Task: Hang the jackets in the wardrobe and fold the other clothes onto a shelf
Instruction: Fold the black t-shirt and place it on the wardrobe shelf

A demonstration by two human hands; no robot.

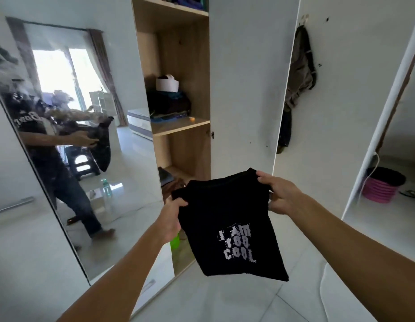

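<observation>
Head view, centre: A black T-shirt (227, 219) hangs in the air in the lower middle of the frame, partly folded, white lettering facing the camera.
Left hand (171, 214): Fingers curled round the shirt's upper left corner, gripping the bunched cloth.
Right hand (278, 194): Pinches the upper right corner, thumb on top, fingers beneath. The two hands are apart, each clamped on its own corner, with the top edge stretched between them.
Shirt position: Held clear of everything, in front of the open wardrobe (178, 66) and touching no shelf.
Wardrobe, upper centre: A wooden middle shelf (178, 125) carries a stack of folded dark clothes (169, 103) with a white cap-like item on top. A lower compartment holds more folded cloth, partly hidden behind the shirt.
Left of frame: A mirrored door (69, 135) reflects the person holding the shirt.
Right of frame: A dark garment (299, 73) hangs from a hook on a white door; a pink and black basket (383, 184) stands at the far right.
Handling judgement: The shirt looks light, soft and limp, so it will sag wherever unsupported. Holding at the top corners or shoulder seams seems best, keeping the fold flat while laying it on the stack.
Risk: The fold may slip open if one corner is released early.
</observation>
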